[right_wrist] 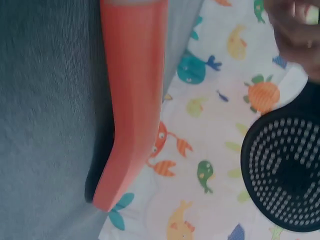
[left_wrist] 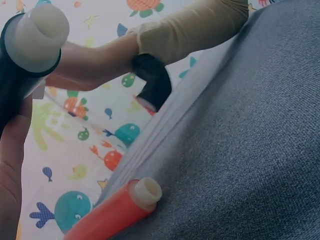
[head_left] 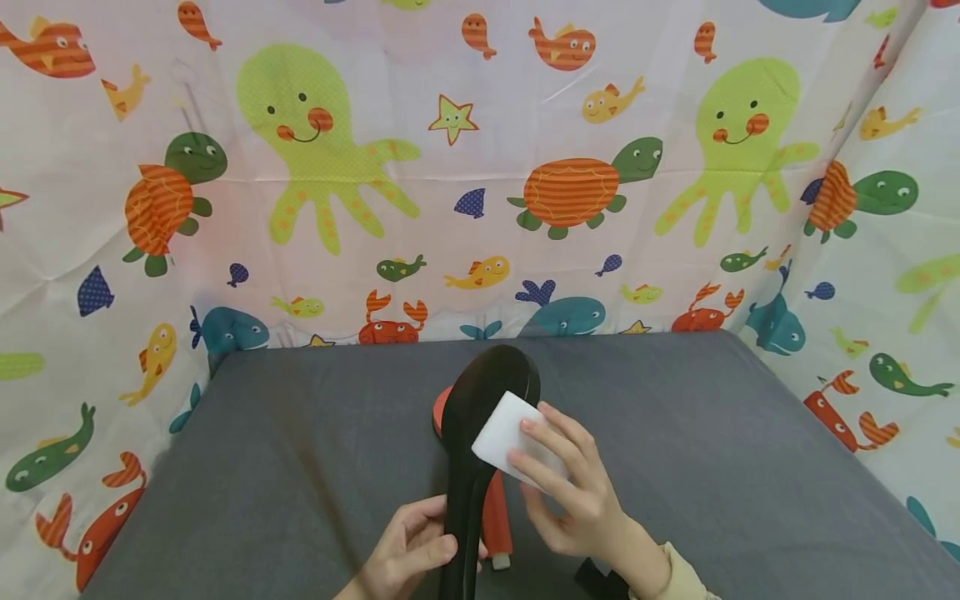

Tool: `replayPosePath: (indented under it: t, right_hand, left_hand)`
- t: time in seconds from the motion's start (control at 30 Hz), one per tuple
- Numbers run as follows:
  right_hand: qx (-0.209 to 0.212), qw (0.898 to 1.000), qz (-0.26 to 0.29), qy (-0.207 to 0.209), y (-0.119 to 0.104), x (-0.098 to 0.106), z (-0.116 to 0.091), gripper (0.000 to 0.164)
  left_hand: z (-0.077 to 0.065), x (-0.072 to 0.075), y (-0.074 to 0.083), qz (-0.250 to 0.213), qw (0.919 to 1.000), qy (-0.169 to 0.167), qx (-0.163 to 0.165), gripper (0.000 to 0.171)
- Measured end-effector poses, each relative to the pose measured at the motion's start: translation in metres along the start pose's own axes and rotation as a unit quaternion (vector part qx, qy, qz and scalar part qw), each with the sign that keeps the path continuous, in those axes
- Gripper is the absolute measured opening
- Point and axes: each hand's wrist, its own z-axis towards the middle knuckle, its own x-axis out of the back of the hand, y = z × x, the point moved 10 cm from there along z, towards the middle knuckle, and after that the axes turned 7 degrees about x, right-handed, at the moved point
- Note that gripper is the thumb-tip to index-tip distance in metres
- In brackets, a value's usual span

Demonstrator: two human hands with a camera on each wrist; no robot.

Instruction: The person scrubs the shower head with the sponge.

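My left hand (head_left: pixel 416 546) grips the handle of a black shower head (head_left: pixel 491 383), which stands upright with its round head at the top. In the right wrist view its perforated spray face (right_wrist: pixel 287 172) shows at the right edge. A white sponge (head_left: pixel 506 433) is pinched in my right hand (head_left: pixel 573 479), close by the side of the shower head and overlapping it in the head view. A red shower head (head_left: pixel 497 521) lies on the grey surface behind the black one, partly hidden by it. Its pale threaded end (left_wrist: pixel 148 191) shows in the left wrist view.
A grey cloth surface (head_left: pixel 315 467) spreads under the hands. Around it hangs a white curtain (head_left: pixel 435 225) printed with sea animals, at the back and both sides. A black strap (left_wrist: pixel 154 82) hangs at the right sleeve's cuff.
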Motion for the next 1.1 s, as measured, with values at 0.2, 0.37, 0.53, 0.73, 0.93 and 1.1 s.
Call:
replayPosePath:
  t: [0.2, 0.37, 0.53, 0.73, 0.93, 1.1]
  right_hand:
    - [-0.111, 0.991, 0.042, 0.057, 0.037, 0.013, 0.004, 0.029]
    - [-0.281, 0.955, 0.071, 0.065, 0.079, 0.017, -0.009, 0.035]
    - [-0.344, 0.933, 0.083, 0.057, 0.084, 0.016, -0.031, 0.044]
    - [-0.304, 0.941, 0.128, 0.075, 0.055, 0.007, -0.031, 0.037]
    - [-0.269, 0.956, 0.101, 0.057, 0.037, -0.004, -0.030, 0.034]
    - [-0.319, 0.936, 0.133, 0.063, 0.063, 0.003, -0.031, 0.039]
  left_hand:
    - [-0.001, -0.004, -0.007, -0.007, 0.9995, -0.031, -0.004, 0.036]
    - [-0.001, -0.005, -0.012, 0.002, 0.9997, -0.025, 0.008, 0.038]
    - [-0.001, -0.003, -0.004, 0.035, 0.9989, -0.009, -0.029, 0.038]
    - [0.000, 0.005, 0.009, 0.073, 0.9948, 0.020, -0.068, 0.040]
    - [-0.002, 0.009, 0.012, 0.102, 0.9910, 0.037, -0.078, 0.039]
    - [-0.002, 0.009, 0.009, 0.121, 0.9900, 0.039, -0.061, 0.040]
